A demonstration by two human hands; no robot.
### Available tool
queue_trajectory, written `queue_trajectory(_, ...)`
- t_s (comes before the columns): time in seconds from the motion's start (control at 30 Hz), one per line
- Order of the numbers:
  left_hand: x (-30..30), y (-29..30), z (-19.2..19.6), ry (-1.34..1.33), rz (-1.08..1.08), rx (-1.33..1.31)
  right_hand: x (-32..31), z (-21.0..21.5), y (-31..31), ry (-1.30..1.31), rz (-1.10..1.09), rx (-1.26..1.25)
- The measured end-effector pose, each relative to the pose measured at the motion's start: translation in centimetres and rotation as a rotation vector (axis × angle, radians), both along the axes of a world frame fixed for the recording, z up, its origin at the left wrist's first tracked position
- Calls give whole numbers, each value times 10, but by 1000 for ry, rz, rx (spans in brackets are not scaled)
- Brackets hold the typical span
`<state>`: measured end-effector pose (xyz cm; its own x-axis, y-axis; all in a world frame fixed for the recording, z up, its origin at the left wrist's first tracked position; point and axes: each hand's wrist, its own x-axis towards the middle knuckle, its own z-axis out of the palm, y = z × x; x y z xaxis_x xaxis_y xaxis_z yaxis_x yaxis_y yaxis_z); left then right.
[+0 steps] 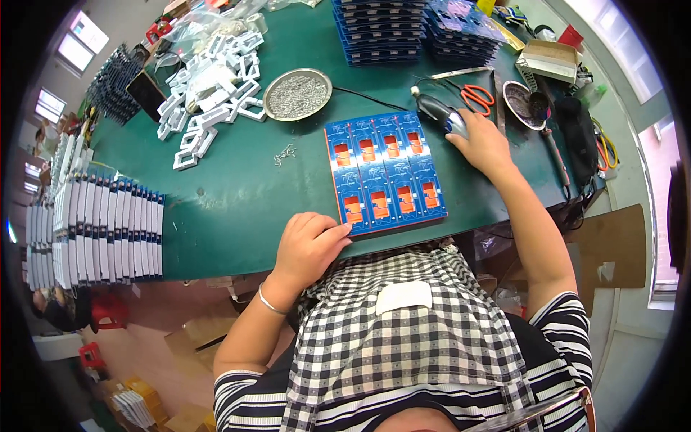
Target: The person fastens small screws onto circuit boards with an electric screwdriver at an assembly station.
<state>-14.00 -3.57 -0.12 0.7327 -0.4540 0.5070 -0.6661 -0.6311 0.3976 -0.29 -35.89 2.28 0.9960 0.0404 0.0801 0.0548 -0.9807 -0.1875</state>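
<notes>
In front of me lies a blue circuit board panel (370, 171), with orange showing through several cut-outs. My left hand (311, 241) is at its near left corner, thumb on the edge and fingers curled. Beyond the panel's far right corner, my right hand (481, 140) is closed around the near end of a dark, rounded electric screwdriver (436, 109). Its pale tip points away to the left. A round metal dish (297, 94) full of small metal screws stands beyond the panel, to the left. A few loose screws (285, 154) lie on the green table nearer me.
White plastic frames (216, 104) are heaped at the back left. Stacks of blue boards (379, 32) stand at the back. Orange-handled scissors (477, 99), a second bowl (523, 106) and a soldering iron (556, 156) lie right. Assembled white units (115, 230) line the table's left edge.
</notes>
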Motion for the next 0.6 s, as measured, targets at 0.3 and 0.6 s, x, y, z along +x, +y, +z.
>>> queue_trajectory(0.3, 15, 0, 22, 536, 210, -253, -49, 2, 0, -265, 274, 412)
queue_trajectory(0.6, 29, -7, 22, 931, 174, -546, -87, -7, 26, 46, 261, 497)
